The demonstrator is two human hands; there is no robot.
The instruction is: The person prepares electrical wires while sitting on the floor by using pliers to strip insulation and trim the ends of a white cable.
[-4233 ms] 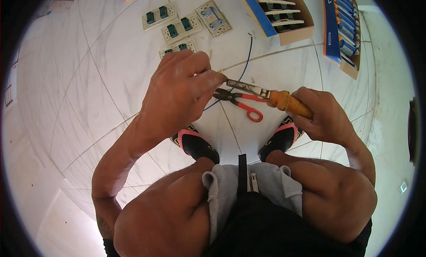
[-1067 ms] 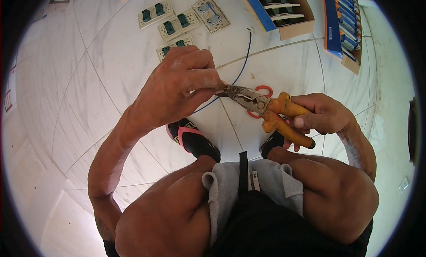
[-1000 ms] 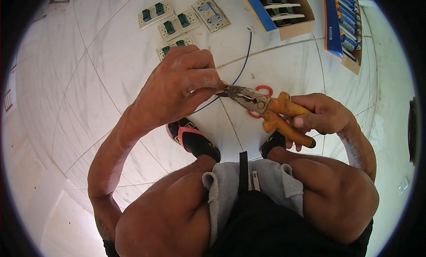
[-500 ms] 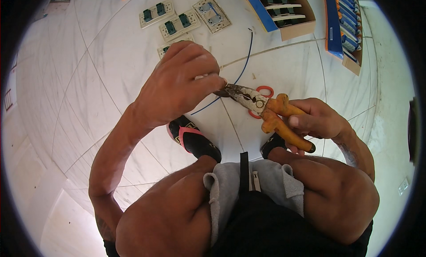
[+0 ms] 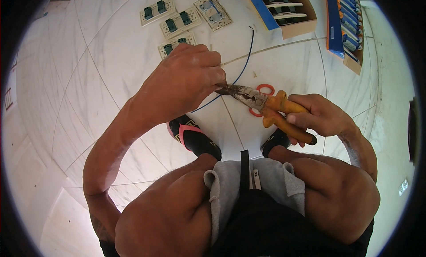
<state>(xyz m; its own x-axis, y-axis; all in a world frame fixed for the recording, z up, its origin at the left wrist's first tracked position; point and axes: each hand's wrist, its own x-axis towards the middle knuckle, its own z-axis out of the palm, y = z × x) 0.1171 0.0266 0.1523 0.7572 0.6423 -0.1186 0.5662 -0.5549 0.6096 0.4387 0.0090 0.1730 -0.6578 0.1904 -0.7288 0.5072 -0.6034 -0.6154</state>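
Observation:
My right hand (image 5: 326, 117) is wrapped round the yellow-orange handles of worn long-nose pliers (image 5: 284, 112), whose jaws point left. The handles stand somewhat apart. At the jaw tips my left hand (image 5: 184, 83) is closed, its back facing up and its fingers curled. Whatever it pinches is hidden behind the knuckles. Under the pliers, on the floor, lie scissors with red handle loops (image 5: 265, 89), partly covered. A blue wire (image 5: 247, 59) curves across the tiles and passes behind the left hand and plier tips.
White tiled floor (image 5: 124, 57) spreads around my feet. Beyond my left hand lie several wall plates with green modules (image 5: 159, 11) and a plate with a pale centre (image 5: 214, 11). A box of plates (image 5: 299, 30) and a box of blue-and-white packets (image 5: 350, 30) stand far right.
My left hand has rolled slightly, so its thumb shows less and the pale bit between its fingers is hidden. The right hand and pliers have barely shifted.

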